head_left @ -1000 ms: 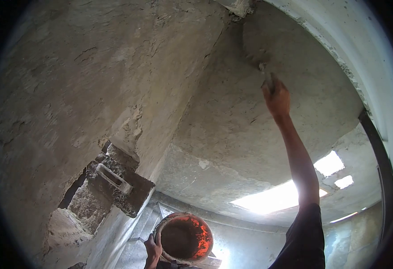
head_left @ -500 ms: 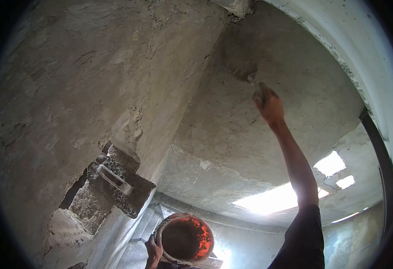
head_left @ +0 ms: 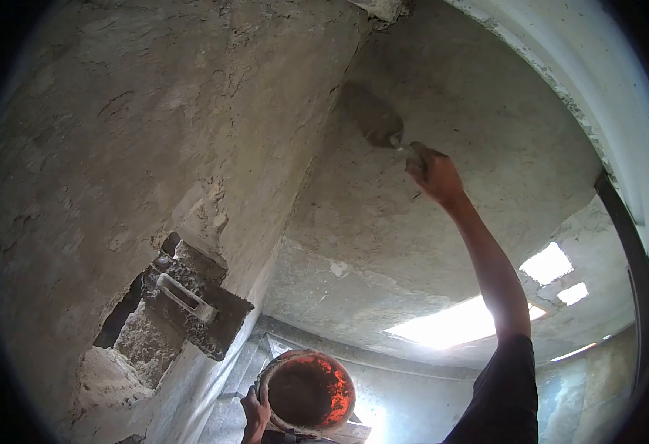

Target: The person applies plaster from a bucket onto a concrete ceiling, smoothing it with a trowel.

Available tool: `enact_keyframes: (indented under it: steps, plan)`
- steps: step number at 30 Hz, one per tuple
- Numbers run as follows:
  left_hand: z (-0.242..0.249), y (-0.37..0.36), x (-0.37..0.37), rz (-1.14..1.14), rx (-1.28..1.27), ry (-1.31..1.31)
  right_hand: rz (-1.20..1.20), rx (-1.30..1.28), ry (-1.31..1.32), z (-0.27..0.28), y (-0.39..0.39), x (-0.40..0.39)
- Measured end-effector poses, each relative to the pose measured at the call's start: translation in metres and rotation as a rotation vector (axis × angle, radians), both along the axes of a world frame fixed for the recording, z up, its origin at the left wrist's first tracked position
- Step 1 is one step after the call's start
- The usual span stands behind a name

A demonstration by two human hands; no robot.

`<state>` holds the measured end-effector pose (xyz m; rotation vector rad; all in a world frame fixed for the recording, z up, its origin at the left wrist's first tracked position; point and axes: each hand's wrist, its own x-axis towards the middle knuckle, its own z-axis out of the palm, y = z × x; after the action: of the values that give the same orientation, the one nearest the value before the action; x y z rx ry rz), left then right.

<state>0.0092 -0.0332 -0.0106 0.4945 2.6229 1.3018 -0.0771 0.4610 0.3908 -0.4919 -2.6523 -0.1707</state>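
Observation:
My right hand (head_left: 437, 176) is raised high, its fingers wrapped round the handle of a trowel (head_left: 377, 124). The trowel's blade lies against the rough grey plastered wall (head_left: 428, 222), near the corner with the neighbouring wall. Low in the view, my left hand (head_left: 255, 413) grips the rim of an orange bucket (head_left: 345, 396). The bucket is smeared with grey mortar, and a dark grey mass (head_left: 298, 396) shows inside it.
A plastering float (head_left: 206, 314) with a pale handle rests at a broken hole (head_left: 128, 314) in the left wall. Bright openings (head_left: 450, 325) pierce the wall at lower right. A dark upright bar (head_left: 631, 274) stands at the right, below a pale curved edge (head_left: 598, 81).
My right hand has moved a little left and down with the trowel, whose blade now shows more clearly near the corner. My left hand still holds the bucket.

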Motion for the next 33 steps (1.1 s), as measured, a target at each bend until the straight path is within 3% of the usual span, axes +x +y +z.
enact_keyframes:
  steps: [3,8,11,13,15,17,19,22,26,28,32,33]
  plan:
    - [0.014,0.001,-0.004,-0.034,-0.054,-0.230,-0.028,0.098,0.154,0.014,0.014,0.009]
    - [0.005,0.001,-0.003,-0.045,-0.054,-0.280,-0.153,0.261,0.326,0.031,0.030,0.008]
    - [0.009,0.001,-0.004,-0.043,-0.070,-0.257,-0.141,0.306,0.231,-0.005,0.057,0.012]
    - [0.009,0.003,-0.004,-0.042,-0.072,-0.266,-0.106,0.191,0.052,-0.033,0.049,0.025]
    - [0.005,0.003,-0.002,-0.012,-0.050,-0.073,-0.112,0.153,-0.086,-0.034,0.020,0.031]
    - [0.001,0.002,-0.002,-0.002,-0.046,-0.065,-0.120,0.110,-0.223,-0.028,0.010,0.030]
    - [-0.002,0.002,-0.002,0.006,-0.045,-0.062,-0.082,0.093,0.115,-0.020,0.015,0.025]
    - [-0.006,-0.001,-0.003,-0.030,-0.066,-0.246,-0.114,0.216,0.323,0.020,0.010,0.007]
    - [-0.001,0.002,0.000,-0.019,-0.023,-0.195,-0.111,0.248,0.359,0.014,0.033,-0.006]
    - [-0.008,0.005,0.001,-0.010,-0.061,-0.019,-0.131,0.248,0.186,-0.020,0.040,-0.001]
    - [-0.026,0.003,-0.001,-0.063,-0.041,-0.122,-0.289,-0.075,-0.308,-0.084,-0.027,0.033]
    - [-0.028,0.003,-0.001,-0.070,-0.052,-0.092,-0.189,-0.093,-0.276,-0.122,-0.027,0.052]
